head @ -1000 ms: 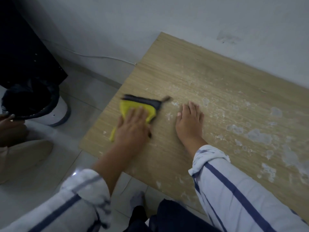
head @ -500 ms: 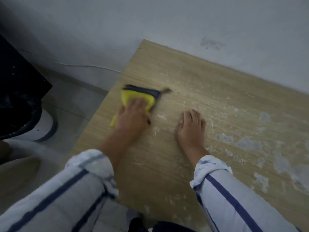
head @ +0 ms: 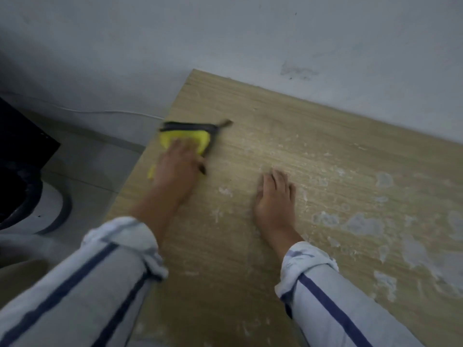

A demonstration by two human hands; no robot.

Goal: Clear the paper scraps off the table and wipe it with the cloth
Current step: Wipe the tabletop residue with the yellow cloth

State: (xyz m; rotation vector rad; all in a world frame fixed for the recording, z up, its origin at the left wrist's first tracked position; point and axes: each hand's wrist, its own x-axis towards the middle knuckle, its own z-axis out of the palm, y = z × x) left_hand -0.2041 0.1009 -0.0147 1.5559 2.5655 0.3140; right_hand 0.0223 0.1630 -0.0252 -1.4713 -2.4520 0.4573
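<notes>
The cloth (head: pixel 184 140) has slid further toward the bench's (head: pixel 275 136) left edge, centre-left of frame, under the flat, pressing left hand (head: pixel 175 169); right hand (head: pixel 274 199) rests splayed, empty; overrunning that edge would likely drag the cloth off.

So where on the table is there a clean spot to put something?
The table is bare along the wall, past the yellow cloth under the left hand, and between the two sleeves near the front edge. Right of the right hand, white scraps crowd it.

Scuffed pale wall (head: pixel 225 33), white cable (head: pixel 112 111) along it, grey tiled floor (head: pixel 100 169).
</notes>
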